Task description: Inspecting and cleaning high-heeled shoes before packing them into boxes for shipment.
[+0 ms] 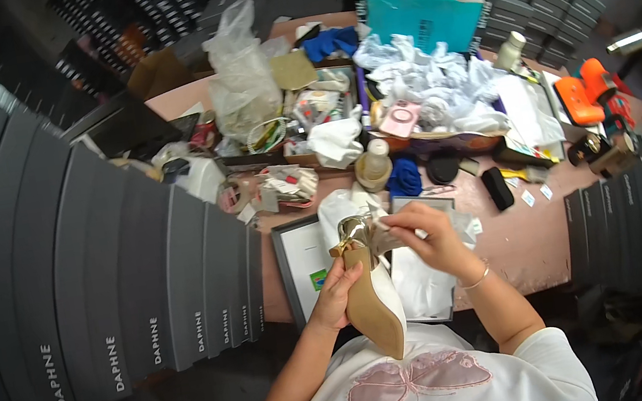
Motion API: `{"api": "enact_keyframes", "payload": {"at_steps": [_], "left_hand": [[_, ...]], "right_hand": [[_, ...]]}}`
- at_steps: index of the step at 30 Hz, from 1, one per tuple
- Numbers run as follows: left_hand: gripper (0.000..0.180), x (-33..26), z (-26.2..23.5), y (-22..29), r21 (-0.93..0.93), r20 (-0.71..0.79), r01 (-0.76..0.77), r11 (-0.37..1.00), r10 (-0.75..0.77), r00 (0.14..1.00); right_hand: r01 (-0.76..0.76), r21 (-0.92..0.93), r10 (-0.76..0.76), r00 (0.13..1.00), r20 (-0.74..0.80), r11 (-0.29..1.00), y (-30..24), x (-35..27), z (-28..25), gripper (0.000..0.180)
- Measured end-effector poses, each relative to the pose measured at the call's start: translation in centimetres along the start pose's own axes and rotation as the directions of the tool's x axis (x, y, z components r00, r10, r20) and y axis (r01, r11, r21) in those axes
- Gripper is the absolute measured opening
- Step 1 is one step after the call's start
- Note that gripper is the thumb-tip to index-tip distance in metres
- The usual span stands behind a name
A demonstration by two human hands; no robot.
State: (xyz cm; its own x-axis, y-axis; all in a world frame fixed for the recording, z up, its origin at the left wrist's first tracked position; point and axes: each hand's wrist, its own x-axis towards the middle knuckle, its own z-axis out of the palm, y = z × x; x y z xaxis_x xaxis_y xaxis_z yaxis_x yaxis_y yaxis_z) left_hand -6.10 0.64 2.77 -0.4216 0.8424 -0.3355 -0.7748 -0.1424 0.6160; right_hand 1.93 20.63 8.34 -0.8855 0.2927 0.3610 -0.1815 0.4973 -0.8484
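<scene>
A white shoe with a tan sole (372,301) and a shiny gold heel is tilted up in front of me, its pointed toe towards my chest. My left hand (337,292) is closed around it near the heel, thumb on the sole. Beside the heel end, my right hand (426,241) pinches a small pale thing, too blurred to name. Under both hands lies an open grey shoe box (293,280), with white tissue paper (424,281) to its right.
Tall stacks of grey shoe boxes (121,266) rise at left, with more boxes (634,218) at right. Behind the shoe stand a bottle (373,165) and a bin of crumpled white paper (445,84). An orange tool (580,96) and a black case (496,189) lie rightward.
</scene>
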Motion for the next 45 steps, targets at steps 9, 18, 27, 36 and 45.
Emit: {"api": "enact_keyframes", "payload": {"at_steps": [9,18,27,36,45], "left_hand": [[0.046,2.3,3.4,-1.8,0.056,0.123,0.118,0.991,-0.124,0.985],[0.044,2.8,5.0,-0.1,0.194,0.198,0.119,0.974,-0.158,0.968],[0.041,1.4,5.4,4.0,0.717,0.237,-0.031,0.696,-0.201,0.950],[0.034,0.1,3.7,2.1,0.944,0.295,-0.248,0.219,-0.216,0.931],[0.040,-0.5,3.1,1.6,0.913,0.387,-0.337,0.227,-0.229,0.893]], "right_hand": [[0.160,-0.398,-0.214,0.972,-0.095,0.903,-0.7,-4.7,-0.2,0.039],[0.189,-0.515,-0.304,0.941,-0.149,0.836,-0.6,-4.2,-1.7,0.046],[0.167,-0.523,-0.251,0.963,-0.095,0.836,-0.7,-4.3,-2.8,0.045],[0.287,-0.506,-0.186,0.952,0.242,0.813,-0.8,-8.6,-2.0,0.040],[0.060,-0.672,-0.146,0.987,-0.072,0.738,4.5,-8.2,-6.2,0.029]]}}
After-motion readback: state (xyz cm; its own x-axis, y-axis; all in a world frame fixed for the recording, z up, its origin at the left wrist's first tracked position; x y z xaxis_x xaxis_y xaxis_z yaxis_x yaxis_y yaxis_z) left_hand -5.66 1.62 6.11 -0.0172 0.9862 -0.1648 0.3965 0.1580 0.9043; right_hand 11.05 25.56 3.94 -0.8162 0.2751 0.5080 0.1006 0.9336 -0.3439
